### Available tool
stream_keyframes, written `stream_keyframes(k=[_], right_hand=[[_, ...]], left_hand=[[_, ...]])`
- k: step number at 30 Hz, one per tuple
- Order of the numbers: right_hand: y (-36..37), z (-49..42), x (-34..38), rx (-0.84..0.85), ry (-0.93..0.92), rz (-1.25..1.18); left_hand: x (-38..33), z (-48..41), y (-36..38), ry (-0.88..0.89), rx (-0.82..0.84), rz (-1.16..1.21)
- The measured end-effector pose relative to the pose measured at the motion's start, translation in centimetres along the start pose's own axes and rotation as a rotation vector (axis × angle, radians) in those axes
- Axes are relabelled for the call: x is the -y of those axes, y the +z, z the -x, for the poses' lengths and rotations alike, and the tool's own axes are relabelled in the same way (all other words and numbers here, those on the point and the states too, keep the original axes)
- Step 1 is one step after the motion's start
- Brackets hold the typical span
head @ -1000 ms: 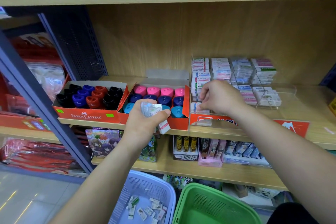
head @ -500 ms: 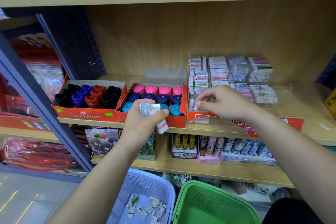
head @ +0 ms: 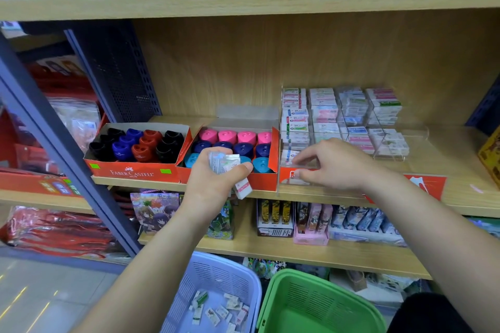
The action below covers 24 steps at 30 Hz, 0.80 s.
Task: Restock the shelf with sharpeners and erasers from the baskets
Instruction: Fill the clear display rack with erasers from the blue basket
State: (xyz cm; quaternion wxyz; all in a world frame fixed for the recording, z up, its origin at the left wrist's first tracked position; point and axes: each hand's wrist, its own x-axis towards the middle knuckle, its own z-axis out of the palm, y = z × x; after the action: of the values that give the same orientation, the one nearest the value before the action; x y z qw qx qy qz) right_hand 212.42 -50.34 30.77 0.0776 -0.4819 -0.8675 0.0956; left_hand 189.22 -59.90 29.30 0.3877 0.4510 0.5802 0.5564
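Note:
My left hand (head: 213, 184) grips a bunch of small wrapped erasers (head: 224, 161) in front of the orange box of pink, navy and teal sharpeners (head: 238, 143); one pink-labelled eraser (head: 243, 187) sticks out below its thumb. My right hand (head: 335, 165) hovers at the front left corner of the clear eraser organizer (head: 400, 140), index finger and thumb apart, with nothing seen between them. Stacked erasers (head: 295, 119) fill the organizer's left column. Below, a lilac basket (head: 216, 273) holds several loose erasers (head: 216, 311). A green basket (head: 319, 303) stands beside it.
A Faber-Castell box of black, blue and red sharpeners (head: 135, 143) sits at the left of the shelf. The shelf board above (head: 243, 0) carries boxes. Card packs (head: 311, 222) line the lower shelf. A dark upright post (head: 67, 149) runs at the left.
My right hand has drawn back and down from the left eraser column to the organizer's front edge, its fingers spreading. My left hand stays put with its erasers.

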Motion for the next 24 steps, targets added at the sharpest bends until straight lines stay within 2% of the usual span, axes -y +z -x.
stream_keyframes(k=[2,7,9,11,13,16,20,24], right_hand=[[-0.1,-0.1,0.1,0.076,0.021,-0.032],[-0.7,0.0,0.3,0.121,0.008,-0.058],[-1.2,0.6,0.6,0.042,0.023,-0.039],[-1.3,1.4,1.2,-0.175,0.021,-0.086],[-1.0,2.3,2.4,-0.297,-0.025,-0.290],[0.5,3.4,5.1,-0.172,-0.082,-0.712],[2.2,3.4,6.3,-0.203,-0.061,-0.906],[1.9,3.6,5.7,-0.158,-0.012,-1.056]], left_hand=[[-0.1,0.1,0.1,-0.002,0.007,0.006],[-0.3,0.2,0.4,-0.010,0.042,0.013],[-0.2,0.1,0.7,-0.038,0.061,0.072],[-0.2,0.0,1.2,-0.065,0.078,0.150],[-0.4,0.1,2.0,-0.061,0.080,0.189],[-0.6,0.3,3.1,-0.068,0.077,0.241],[-0.9,0.7,3.5,-0.097,0.103,0.286],[-1.0,1.1,2.9,-0.108,0.124,0.284]])
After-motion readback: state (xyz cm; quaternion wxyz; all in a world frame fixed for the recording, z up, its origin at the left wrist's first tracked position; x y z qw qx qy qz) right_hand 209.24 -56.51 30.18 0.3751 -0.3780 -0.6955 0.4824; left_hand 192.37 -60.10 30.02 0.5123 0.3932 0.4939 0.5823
